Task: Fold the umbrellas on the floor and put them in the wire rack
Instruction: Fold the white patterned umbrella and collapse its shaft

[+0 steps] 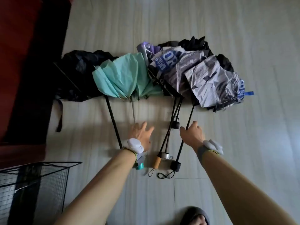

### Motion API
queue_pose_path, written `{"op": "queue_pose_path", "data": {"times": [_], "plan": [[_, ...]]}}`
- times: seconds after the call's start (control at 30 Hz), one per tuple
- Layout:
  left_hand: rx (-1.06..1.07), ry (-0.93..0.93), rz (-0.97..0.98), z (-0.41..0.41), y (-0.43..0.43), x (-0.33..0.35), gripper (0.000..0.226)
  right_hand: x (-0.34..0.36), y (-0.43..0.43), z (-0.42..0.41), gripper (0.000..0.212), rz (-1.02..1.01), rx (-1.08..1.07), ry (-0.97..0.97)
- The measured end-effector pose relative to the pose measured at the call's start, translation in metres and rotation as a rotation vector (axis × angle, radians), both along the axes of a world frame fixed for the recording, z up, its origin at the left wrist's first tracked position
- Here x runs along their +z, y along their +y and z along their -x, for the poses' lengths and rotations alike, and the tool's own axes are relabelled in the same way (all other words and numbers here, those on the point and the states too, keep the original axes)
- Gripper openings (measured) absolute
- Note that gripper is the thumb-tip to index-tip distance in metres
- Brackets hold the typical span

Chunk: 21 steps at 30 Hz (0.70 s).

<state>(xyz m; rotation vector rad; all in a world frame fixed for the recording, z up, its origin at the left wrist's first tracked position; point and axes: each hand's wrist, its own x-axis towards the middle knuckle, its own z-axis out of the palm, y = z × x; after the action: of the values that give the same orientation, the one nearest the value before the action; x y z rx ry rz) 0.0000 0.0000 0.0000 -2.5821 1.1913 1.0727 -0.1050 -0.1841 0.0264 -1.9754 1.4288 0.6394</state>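
Note:
Several half-collapsed umbrellas lie in a row on the floor, shafts pointing toward me: a black one (76, 75) at the left, a mint green one (123, 75), and grey-white printed ones (211, 82) at the right over more black fabric. My right hand (193, 133) grips the black shaft (189, 119) of the rightmost printed umbrella; its black handle (175, 166) lies near my wrist. My left hand (140, 133) hovers with fingers spread over the mint umbrella's silver shaft (133, 111), holding nothing. The black wire rack (53, 179) stands at the lower left.
A dark red piece of furniture (24, 62) fills the left side, close to the black umbrella. A wooden handle (157, 162) and a silver one (165, 155) lie between my wrists. My slippered foot (196, 216) shows at the bottom edge. Pale floorboards stretch to the right.

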Motion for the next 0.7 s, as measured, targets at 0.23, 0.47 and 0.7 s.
{"op": "queue_pose_path", "data": {"times": [0.23,0.47,0.7], "plan": [[-0.147,-0.091,-0.113,0.009,0.006,-0.056,0.084,-0.057,0.006,-0.001,0.032,-0.051,-0.176,-0.049],[-0.130,-0.123,-0.084,0.013,0.013,-0.062,0.089,-0.050,0.012,0.009,0.036,0.083,-0.367,-0.248],[0.174,-0.018,0.141,0.012,0.015,0.028,0.077,0.028,0.023,0.014,0.045,0.221,-0.431,-0.473]]}}
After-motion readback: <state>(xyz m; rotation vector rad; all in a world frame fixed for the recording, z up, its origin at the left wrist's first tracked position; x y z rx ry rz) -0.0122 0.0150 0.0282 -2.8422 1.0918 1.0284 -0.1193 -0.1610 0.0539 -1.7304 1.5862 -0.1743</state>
